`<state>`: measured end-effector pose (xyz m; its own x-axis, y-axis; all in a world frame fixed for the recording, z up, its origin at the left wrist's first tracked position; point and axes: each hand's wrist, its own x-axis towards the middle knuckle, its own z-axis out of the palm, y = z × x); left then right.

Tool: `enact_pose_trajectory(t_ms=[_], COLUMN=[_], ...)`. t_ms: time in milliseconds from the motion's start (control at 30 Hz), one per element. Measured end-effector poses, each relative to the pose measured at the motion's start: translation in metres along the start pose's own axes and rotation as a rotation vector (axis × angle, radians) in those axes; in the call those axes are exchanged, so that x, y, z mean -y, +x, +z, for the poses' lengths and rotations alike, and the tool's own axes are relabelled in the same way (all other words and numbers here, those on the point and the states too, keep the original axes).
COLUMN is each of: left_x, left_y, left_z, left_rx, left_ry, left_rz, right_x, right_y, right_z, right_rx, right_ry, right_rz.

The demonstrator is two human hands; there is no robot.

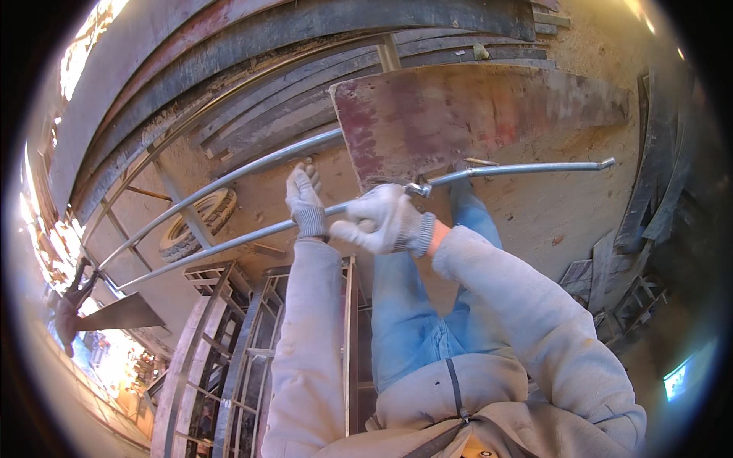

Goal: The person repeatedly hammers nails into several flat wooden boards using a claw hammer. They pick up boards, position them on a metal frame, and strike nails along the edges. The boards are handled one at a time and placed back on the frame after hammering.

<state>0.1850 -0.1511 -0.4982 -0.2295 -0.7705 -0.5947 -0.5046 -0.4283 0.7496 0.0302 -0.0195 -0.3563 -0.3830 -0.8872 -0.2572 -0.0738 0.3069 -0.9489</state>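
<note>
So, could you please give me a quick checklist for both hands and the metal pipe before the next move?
1. Left hand gloved and closed on the metal pipe: ok.
2. Right hand gloved and closed on the pipe: ok.
3. Hands close together on the same pipe: ok.
4. Pipe's far end past the red-stained board: ok.
5. Second pipe apart from both hands: ok.
6. Footing under the blue trousers: cannot tell.

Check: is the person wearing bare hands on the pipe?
No, both the left hand and right hand wear knit gloves on the metal pipe.
</note>
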Motion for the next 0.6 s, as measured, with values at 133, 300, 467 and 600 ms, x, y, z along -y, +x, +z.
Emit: enact_pose_trajectory(t_ms=[133, 300, 467, 600], left_x=[-0.031, -0.055, -0.071, -0.072], left_y=[0.035, 0.084, 0.085, 0.077], left_z=[0.012, 0.089, 0.153, 0.168], left_rx=[0.050, -0.083, -0.091, -0.134], left_ry=[0.485, 0.741, 0.874, 1.008], left_rz=[0.383, 0.577, 0.236, 0.351], right_x=[0.007, -0.010, -0.048, -0.080], right_y=[0.014, -0.007, -0.034, -0.059], right_z=[0.023, 0.015, -0.014, -0.071], right_rx=[0.134, 0.267, 0.414, 0.285], right_ry=[-0.169, -0.128, 0.052, 0.176], right_rz=[-0.188, -0.360, -0.492, -0.598])
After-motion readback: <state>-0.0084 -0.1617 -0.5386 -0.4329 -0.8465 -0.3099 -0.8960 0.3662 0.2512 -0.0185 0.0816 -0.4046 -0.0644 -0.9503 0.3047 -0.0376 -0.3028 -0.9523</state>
